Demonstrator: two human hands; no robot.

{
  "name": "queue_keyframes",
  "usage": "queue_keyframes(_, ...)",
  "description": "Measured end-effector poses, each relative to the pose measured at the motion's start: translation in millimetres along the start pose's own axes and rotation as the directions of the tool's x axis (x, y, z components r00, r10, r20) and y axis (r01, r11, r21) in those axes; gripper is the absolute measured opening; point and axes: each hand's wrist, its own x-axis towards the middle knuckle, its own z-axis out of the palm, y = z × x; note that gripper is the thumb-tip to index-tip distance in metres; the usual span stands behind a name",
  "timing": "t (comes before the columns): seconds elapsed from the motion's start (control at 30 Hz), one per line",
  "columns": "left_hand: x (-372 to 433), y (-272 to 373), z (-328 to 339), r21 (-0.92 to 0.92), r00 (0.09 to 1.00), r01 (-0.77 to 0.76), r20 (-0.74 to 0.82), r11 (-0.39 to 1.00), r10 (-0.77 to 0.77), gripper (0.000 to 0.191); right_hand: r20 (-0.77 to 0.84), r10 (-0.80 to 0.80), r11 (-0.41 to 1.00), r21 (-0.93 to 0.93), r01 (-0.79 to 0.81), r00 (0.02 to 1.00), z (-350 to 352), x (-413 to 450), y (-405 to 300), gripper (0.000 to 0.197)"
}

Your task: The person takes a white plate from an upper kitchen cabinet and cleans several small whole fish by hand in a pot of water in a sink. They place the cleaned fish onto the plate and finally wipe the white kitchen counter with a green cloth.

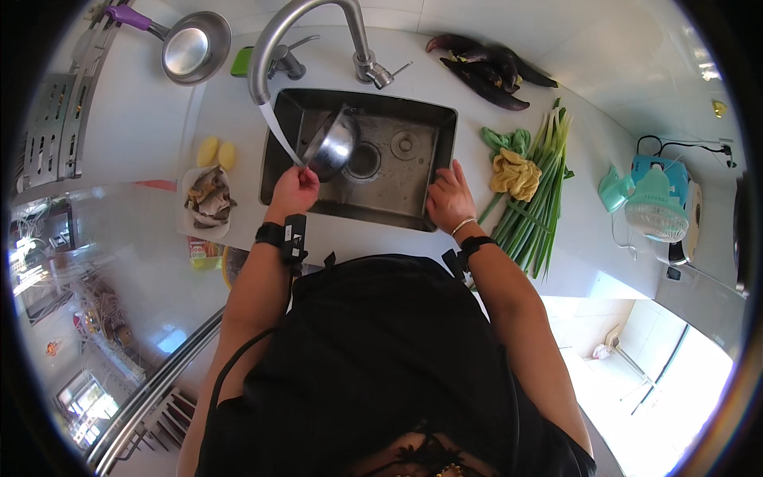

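My left hand [296, 189] pinches the rim of a metal bowl [338, 146] that is tilted on its side in the sink [438, 217]. Water pours from the curved faucet [260, 89] in a stream that falls at the bowl's left side, near my fingers. What the bowl contains is hidden by its wall. My right hand [451, 198] is at the sink's right rim with nothing visible in it, its index finger extended and the other fingers bent. Behind the bowl's lower edge shows the round drain [362, 161], with a smaller round metal fitting [406, 145] to its right.
Eggplants [492, 68] lie back right. Scallions [545, 191], a yellow cloth [516, 174] and a green cloth [506, 141] lie right of the sink. At left are two peeled potatoes [216, 152], a white tray [186, 223] of brownish scraps and a purple-handled pan [197, 47]. A fan [657, 206] stands far right.
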Motion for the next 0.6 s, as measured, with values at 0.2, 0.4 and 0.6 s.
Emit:
queue_keyframes(0.2, -8, -24, -19, -0.391, 0.991, 0.129, 0.014, 0.912, -0.134, 0.016, 0.010, 0.008, 1.000, 0.012, -0.008, 1.000, 1, -2, 2, 0.012)
queue_keyframes(0.4, -8, -43, -20, -0.370, 0.973, 0.224, 0.028, 0.902, -0.230, 0.018, 0.024, 0.005, 1.000, 0.015, -0.005, 1.000, -4, 1, -2, 0.012)
queue_keyframes(0.6, -17, -53, -4, -0.125, 0.989, 0.149, 0.033, 0.981, -0.146, 0.018, 0.010, 0.004, 1.000, 0.004, -0.004, 1.000, -1, 1, -1, 0.011)
